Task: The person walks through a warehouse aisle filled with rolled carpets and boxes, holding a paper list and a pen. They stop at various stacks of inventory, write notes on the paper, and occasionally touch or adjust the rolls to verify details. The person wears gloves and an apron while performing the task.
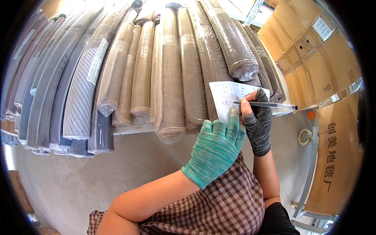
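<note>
A white sheet of paper [224, 102] with handwriting lies over the front of the plastic-wrapped rolls. My left hand [215, 150], in a green knit glove, holds the sheet at its lower edge, one fingertip stretched onto its face; the thumb is hidden. In a dark grey glove with bare thumb tip, my right hand [259, 121] grips a black-and-clear pen [272, 105]. The pen's tip points left and meets or nearly meets the written area. Behind the paper, brown textured carpet rolls [171, 78] lie side by side, ends toward me.
Blue-grey wrapped rolls [84, 94] fill the left side of the rack. At the right, cardboard boxes [333, 149] are stacked beside a grey metal frame [312, 172] with a pale wheel [304, 137]. The concrete floor [78, 176] shows below the rolls. A checkered apron [211, 207] covers my lap.
</note>
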The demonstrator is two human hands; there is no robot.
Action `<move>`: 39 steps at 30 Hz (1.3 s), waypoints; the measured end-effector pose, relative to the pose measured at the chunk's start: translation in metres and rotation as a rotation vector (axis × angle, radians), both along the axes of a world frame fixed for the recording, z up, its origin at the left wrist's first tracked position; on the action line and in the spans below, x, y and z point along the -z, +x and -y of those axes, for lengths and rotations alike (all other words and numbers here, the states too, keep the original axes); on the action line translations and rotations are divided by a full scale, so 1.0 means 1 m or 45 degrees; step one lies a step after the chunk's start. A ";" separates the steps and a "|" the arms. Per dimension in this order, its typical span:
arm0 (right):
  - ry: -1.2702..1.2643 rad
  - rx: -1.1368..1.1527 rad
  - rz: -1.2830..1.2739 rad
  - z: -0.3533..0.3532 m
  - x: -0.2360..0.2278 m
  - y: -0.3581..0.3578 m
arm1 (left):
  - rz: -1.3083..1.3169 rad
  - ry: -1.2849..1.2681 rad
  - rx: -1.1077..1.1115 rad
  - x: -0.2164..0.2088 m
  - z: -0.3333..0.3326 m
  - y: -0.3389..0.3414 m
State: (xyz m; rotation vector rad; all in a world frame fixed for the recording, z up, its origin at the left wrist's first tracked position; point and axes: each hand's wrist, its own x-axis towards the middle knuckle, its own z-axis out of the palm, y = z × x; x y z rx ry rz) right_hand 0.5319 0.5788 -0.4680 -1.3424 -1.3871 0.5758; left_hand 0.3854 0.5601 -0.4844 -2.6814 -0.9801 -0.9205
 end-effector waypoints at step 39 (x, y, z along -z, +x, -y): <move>-0.078 0.033 -0.230 0.004 0.000 0.000 | -0.015 -0.037 0.017 0.000 0.001 0.000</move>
